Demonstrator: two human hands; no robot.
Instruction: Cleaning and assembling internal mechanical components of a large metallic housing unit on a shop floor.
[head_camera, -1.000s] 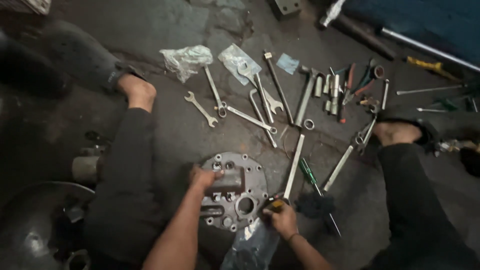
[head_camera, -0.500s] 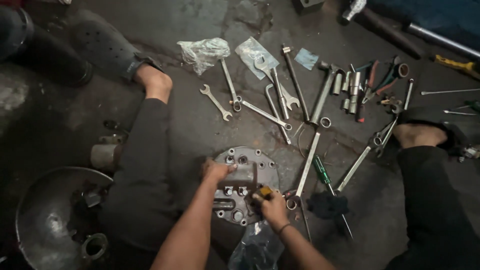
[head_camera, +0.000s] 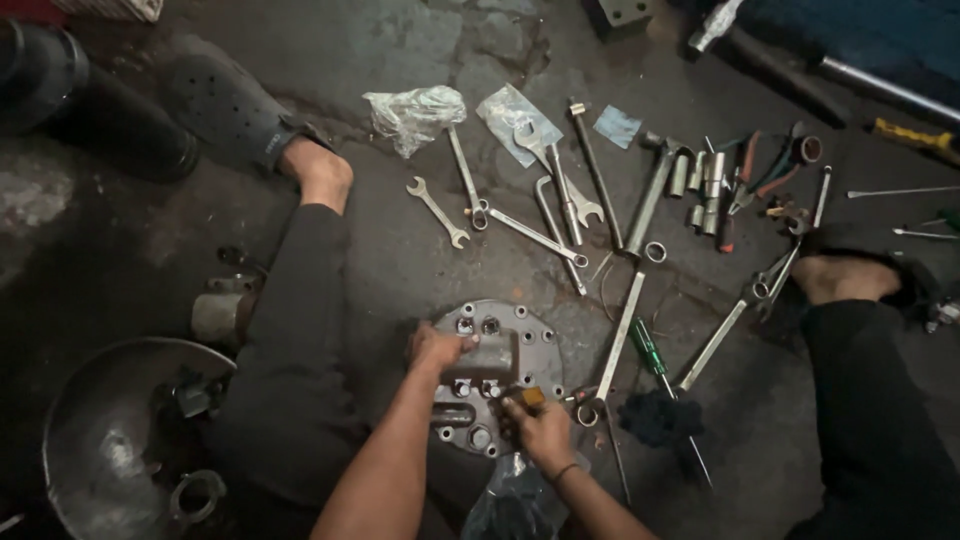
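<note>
Left hand (head_camera: 436, 348) curled, gripping grey block (head_camera: 493, 355) on round metal plate (head_camera: 545, 350); right hand (head_camera: 540, 430) closed around yellow-tipped tool (head_camera: 528, 397) (tip at plate).

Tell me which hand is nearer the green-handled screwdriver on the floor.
Right. The right hand works at the lower right edge of the round metal plate, just left of the green-handled screwdriver. The left hand rests on the plate's left side, farther away.

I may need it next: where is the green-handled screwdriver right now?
In the head view, the green-handled screwdriver lies on the floor right of the round grey metal plate, between two long wrenches, just up-right of the right hand.
</note>
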